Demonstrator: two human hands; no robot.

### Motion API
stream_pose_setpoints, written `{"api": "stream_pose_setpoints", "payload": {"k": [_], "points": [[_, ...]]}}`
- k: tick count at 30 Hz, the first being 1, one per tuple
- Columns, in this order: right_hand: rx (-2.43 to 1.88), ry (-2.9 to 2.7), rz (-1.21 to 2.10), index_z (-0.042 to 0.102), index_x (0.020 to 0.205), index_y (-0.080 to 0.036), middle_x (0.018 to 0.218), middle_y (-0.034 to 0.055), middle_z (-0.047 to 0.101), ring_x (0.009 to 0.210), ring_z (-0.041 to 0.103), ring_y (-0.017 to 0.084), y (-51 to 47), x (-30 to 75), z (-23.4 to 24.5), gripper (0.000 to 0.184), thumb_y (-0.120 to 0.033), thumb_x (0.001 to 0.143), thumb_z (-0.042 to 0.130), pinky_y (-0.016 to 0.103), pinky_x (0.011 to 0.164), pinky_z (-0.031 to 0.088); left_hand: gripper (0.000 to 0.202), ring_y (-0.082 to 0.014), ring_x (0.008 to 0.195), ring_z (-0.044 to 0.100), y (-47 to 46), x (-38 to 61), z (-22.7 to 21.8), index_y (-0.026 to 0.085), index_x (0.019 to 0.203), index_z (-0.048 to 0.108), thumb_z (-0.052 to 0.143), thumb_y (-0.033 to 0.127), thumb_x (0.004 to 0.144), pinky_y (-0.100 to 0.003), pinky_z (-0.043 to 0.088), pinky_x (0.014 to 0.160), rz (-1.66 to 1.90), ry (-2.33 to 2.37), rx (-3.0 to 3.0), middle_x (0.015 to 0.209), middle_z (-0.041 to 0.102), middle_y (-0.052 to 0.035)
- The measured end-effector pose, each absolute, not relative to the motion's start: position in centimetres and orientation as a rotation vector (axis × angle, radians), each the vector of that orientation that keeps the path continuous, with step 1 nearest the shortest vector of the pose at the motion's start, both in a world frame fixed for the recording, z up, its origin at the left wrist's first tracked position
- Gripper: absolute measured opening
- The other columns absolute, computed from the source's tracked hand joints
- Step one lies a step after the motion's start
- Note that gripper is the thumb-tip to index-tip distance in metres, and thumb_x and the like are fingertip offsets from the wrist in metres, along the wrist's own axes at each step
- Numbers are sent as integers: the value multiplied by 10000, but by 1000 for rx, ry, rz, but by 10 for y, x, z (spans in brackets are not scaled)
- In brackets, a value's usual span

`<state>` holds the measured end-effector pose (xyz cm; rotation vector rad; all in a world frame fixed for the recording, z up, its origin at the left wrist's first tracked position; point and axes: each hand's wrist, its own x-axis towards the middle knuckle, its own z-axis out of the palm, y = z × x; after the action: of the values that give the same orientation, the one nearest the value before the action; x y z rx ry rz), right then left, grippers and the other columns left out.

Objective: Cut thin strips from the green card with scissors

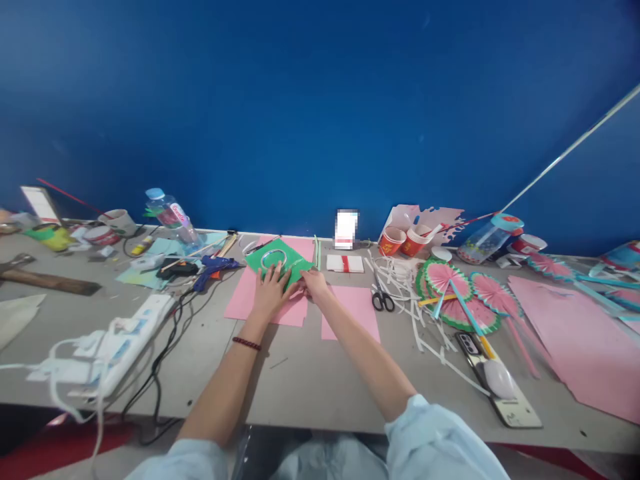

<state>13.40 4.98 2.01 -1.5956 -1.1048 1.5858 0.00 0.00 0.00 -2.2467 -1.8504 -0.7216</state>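
Note:
A sheet of green paper (295,252) lies at an angle over pink paper (240,300) in front of me. My left hand (271,292) rests flat on its near part, fingers spread, beside a pale ring (263,253) that looks like a roll of tape. At the sheet's right corner, my right hand (314,283) has its fingers pinched together on the paper's edge. The fingertips partly cover that corner, so I cannot tell whether it is folded. Another piece of pink paper (350,310) lies under my right forearm.
A blue glue gun (213,270) and a white power strip (135,340) are on the left. To the right lie black scissors (383,300), tangled white strips (400,273), watermelon-patterned paper fans (450,280) and a phone (515,407). Red paper cups (393,241) stand near the blue wall.

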Motion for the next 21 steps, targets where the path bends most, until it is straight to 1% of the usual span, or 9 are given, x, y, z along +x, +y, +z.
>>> {"api": "stream_pose_setpoints", "payload": {"k": [2, 3, 8, 12, 14, 17, 19, 21], "points": [[-1620, -1115, 1584, 504, 715, -184, 320, -44, 487, 203, 363, 105, 50, 133, 19, 180, -283, 865, 503, 192, 256, 265, 422, -404, 1325, 329, 0, 0, -1, 257, 1207, 611, 477, 472, 870, -654, 158, 1049, -714, -1884, -2189, 1432, 429, -133], [-1629, -1125, 1579, 508, 705, -182, 313, -39, 488, 194, 357, 108, 50, 133, 18, 182, -281, 857, 511, 197, 250, 262, 430, -406, 1332, 314, -1, 0, -1, 258, 1212, 607, 470, 481, 871, -657, 157, 1044, -712, -1902, -2169, 1436, 423, -133], [-1643, -1192, 1533, 526, 660, -171, 310, -21, 500, 203, 393, 114, 45, 135, 17, 192, -250, 834, 511, 197, 252, 283, 473, -392, 1327, 331, -1, 0, -3, 220, 1256, 578, 439, 479, 886, -582, 267, 1019, -695, -1936, -2133, 1459, 382, -160], [-1650, -1249, 1455, 524, 650, -170, 352, -16, 532, 266, 464, 112, 39, 148, 24, 170, -227, 809, 503, 188, 297, 354, 499, -364, 1321, 350, -1, -1, 0, 199, 1290, 550, 389, 474, 906, -532, 265, 1037, -605, -2023, -2115, 1478, 351, -157], [-1657, -1296, 1402, 514, 611, -176, 361, -12, 534, 288, 482, 117, 35, 159, 29, 183, -219, 789, 498, 192, 311, 363, 505, -344, 1329, 347, -1, -2, 3, 199, 1311, 530, 368, 467, 915, -504, 255, 1050, -565, -2084, -2115, 1486, 337, -151], [-1675, -1389, 1296, 487, 549, -191, 328, -28, 481, 279, 440, 123, 27, 181, 36, 217, -233, 761, 499, 207, 304, 306, 514, -343, 1340, 331, -1, -2, 5, 195, 1321, 522, 359, 468, 918, -504, 245, 1055, -549, -2119, -2125, 1489, 329, -154], [-1672, -1445, 1202, 461, 520, -201, 320, -46, 428, 307, 426, 117, 20, 199, 39, 242, -246, 755, 499, 205, 334, 284, 513, -349, 1344, 323, -1, -1, 5, 186, 1321, 522, 362, 460, 918, -516, 243, 1054, -570, -2120, -2132, 1481, 343, -159], [-1651, -1491, 1111, 455, 525, -203, 360, -49, 423, 370, 445, 116, 13, 219, 41, 247, -266, 760, 501, 204, 385, 289, 492, -357, 1345, 320, -2, -1, 6, 187, 1305, 539, 374, 439, 916, -532, 251, 1048, -625, -2116, -2143, 1476, 352, -159]]}}
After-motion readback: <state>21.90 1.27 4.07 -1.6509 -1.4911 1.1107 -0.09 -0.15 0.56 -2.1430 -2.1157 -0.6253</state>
